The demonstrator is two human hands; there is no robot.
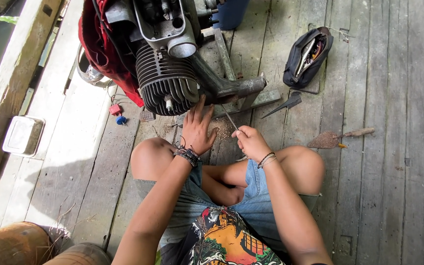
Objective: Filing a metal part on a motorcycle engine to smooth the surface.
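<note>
I sit cross-legged on grey wooden planks before a small engine (165, 81) with dark cooling fins, mounted on a metal stand (244, 88). My left hand (197, 128) is open, fingers spread, reaching toward the underside of the finned cylinder and almost touching it. My right hand (251, 141) is closed around a thin metal rod-like tool (229, 118) whose tip points up toward the engine's base. Sawdust-like debris (222, 128) lies on the plank between my hands.
A black open tool pouch (306, 58) lies at the upper right. A rusty trowel (337, 138) and a dark metal spike (283, 104) lie right of the stand. A metal tin (23, 136) sits left, with small red and blue parts (118, 114) nearby. Red cloth (99, 44) drapes the engine.
</note>
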